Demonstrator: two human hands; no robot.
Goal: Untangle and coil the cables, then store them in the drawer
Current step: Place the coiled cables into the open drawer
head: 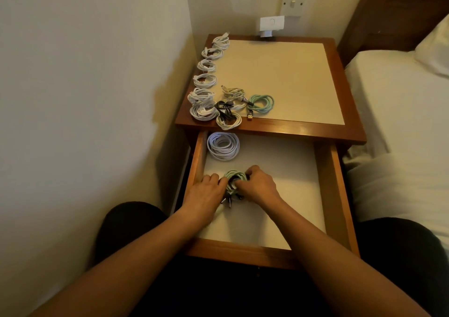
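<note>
The wooden drawer stands pulled open below the nightstand top. Inside it, at the left, my left hand and my right hand both grip a coiled green cable against the white drawer floor; its metal plugs stick out toward me. A coiled white cable lies in the drawer's far left corner. On the nightstand top, several white coils line the left edge, with a black cable, a cream coil and a mint coil near the front.
The nightstand stands in a corner, with a wall on the left and a bed with white sheets on the right. A wall switch and a white plug-in adapter are behind it. My dark-clad knees flank the drawer.
</note>
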